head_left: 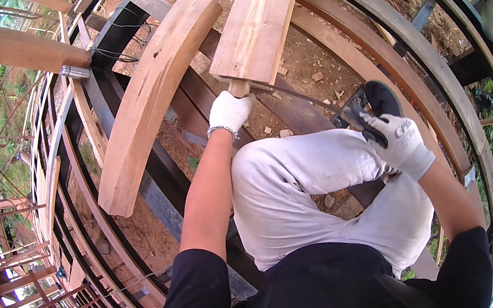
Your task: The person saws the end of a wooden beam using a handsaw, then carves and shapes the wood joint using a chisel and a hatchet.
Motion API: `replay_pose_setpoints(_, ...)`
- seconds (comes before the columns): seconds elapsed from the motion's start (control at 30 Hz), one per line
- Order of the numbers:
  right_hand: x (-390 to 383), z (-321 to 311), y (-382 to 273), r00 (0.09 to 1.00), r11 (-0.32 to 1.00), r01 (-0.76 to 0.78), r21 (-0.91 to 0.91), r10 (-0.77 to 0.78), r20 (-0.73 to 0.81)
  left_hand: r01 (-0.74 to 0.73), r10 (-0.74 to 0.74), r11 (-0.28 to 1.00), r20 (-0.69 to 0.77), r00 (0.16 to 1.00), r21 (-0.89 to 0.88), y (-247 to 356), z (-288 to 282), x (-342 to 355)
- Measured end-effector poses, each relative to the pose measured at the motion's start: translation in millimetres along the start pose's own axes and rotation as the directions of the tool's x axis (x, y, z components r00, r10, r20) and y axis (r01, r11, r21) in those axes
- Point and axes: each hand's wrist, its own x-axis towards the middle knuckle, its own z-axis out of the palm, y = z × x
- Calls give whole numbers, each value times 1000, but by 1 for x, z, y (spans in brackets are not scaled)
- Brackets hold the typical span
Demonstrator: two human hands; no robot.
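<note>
My left hand (230,111), in a white knit glove, grips a short narrow wooden tongue (239,87) at the near end of a pale, wide board (256,20). My right hand (397,140), in a white printed glove, is closed on the handle of a hand saw. The saw's thin blade (315,101) runs up-left to the board's end, beside my left hand. A curved, thick wooden piece (159,103) lies left of the board. My bent legs (298,165) are below my hands, with a black shoe (380,97) behind the saw handle.
Curved timber strips (406,81) and black metal beams (149,177) form the framework around me, over dirt with wood chips. At upper left are a round wooden member (23,46), a silver cylinder (75,71) and dark wires. Scaffolding (18,255) stands at the far left.
</note>
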Motion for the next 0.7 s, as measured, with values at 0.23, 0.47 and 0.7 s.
replay_pose_setpoints(0.23, 105, 25, -44, 993, 991, -64, -115, 75, 88, 93, -83, 992, 113, 990, -87, 1, 9, 7)
replay_pose_setpoints(0.47, 3, -8, 1, 989, 996, -68, -63, 76, 128, 50, -38, 995, 124, 992, -92, 12, -6, 1)
replay_pose_setpoints(0.7, 107, 19, -42, 977, 998, -55, -34, 60, 204, 122, -100, 986, 188, 977, -113, -12, 11, 16)
